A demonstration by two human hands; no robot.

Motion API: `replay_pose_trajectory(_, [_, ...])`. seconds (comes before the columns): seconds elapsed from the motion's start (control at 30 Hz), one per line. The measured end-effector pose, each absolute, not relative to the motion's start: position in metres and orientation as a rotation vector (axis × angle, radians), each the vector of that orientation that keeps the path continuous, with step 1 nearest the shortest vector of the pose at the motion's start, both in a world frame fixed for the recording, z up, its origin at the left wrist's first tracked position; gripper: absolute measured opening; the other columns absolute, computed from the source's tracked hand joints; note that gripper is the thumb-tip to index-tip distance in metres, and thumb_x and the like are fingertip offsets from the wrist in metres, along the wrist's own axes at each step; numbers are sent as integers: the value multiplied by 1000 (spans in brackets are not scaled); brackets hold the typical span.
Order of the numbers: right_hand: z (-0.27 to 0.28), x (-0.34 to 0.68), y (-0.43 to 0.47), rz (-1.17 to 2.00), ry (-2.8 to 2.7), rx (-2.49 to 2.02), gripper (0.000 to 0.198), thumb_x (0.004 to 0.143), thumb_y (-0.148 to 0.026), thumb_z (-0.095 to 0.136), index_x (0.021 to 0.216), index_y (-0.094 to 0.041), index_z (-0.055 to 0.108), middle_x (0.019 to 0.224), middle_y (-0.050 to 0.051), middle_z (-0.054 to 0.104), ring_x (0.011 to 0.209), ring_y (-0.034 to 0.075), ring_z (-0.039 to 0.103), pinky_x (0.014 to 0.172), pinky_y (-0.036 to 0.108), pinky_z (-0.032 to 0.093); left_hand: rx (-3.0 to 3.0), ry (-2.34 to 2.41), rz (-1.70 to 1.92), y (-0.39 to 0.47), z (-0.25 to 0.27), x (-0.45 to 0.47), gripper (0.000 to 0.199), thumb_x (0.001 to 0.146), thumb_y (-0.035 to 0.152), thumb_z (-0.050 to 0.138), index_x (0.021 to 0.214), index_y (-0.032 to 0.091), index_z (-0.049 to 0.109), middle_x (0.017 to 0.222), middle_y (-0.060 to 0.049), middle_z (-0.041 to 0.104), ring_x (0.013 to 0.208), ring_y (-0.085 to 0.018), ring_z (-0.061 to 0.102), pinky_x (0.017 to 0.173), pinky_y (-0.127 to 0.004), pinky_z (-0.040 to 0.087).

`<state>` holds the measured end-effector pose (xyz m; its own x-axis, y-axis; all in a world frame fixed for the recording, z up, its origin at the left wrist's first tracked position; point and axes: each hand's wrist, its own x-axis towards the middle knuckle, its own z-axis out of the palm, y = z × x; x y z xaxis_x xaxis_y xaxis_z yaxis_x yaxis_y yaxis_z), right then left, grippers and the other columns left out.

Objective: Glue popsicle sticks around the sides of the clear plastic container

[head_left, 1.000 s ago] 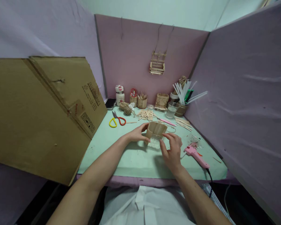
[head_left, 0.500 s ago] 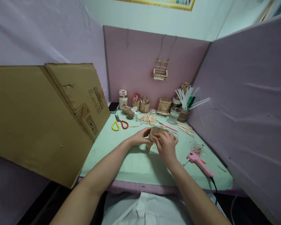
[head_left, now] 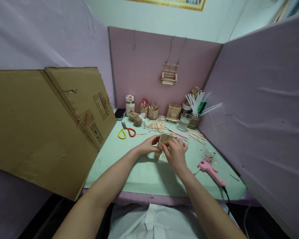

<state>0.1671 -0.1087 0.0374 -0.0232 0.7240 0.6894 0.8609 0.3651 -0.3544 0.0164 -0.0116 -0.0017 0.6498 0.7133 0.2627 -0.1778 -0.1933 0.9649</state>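
Observation:
A small tan cup [head_left: 165,136] stands before me on the table, its upper wall wrapped in a woody covering and its lower part looking clear. My left hand [head_left: 149,145] curves around its left side, thumb at the front and fingers behind. My right hand [head_left: 176,151] is pinched at the front of the rim, with its fingertips pressed against the wall. Past its knuckles curls a thin pale strand of twine [head_left: 187,142]. My right hand hides much of the cup's right side, and exactly what lies between those fingertips is hard to see.
Scissors [head_left: 131,132] lie at left, near a twine ball [head_left: 137,121]. Behind the cup are wooden pieces [head_left: 157,126], a pink pen-like tool [head_left: 178,134] and a glass of water [head_left: 184,122]. A pink glue gun [head_left: 211,173] rests at right. Cardboard [head_left: 40,132] leans at left.
The view has shifted very slightly. Both hands keep their places on the cup, and the right fingertips have moved a little along the rim to the left.

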Motion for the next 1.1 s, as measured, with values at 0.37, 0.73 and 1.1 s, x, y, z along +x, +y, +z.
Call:
replay_pose_trajectory(0.37, [40, 167, -108, -203, -1802, -1412, 26, 93, -31, 54, 71, -21, 65, 79, 5, 67, 90, 24, 49, 87, 41, 24, 1572, 469, 853, -12, -1, 16, 86, 50, 14, 91, 128, 17, 55, 140, -16, 56, 133, -32, 50, 113, -46, 35])
replay_pose_trajectory(0.73, [31, 177, -125, -221, -1571, -1410, 42, 93, -40, 51, 132, -25, 51, 124, 13, 56, 116, 30, 49, 99, 49, 29, 1689, 488, 784, -14, -1, 12, 98, 49, 16, 91, 137, 20, 47, 148, -17, 46, 140, -32, 42, 116, -46, 32])
replay_pose_trajectory(1.1, [-37, 214, -115, 479, -1506, -1440, 97, 71, -31, 61, 154, -19, 12, 155, 19, 31, 144, 33, 32, 114, 55, 32, 1892, 602, 640, -11, -5, 5, 98, 49, 15, 89, 137, 20, 46, 142, -15, 54, 132, -32, 51, 114, -49, 36])
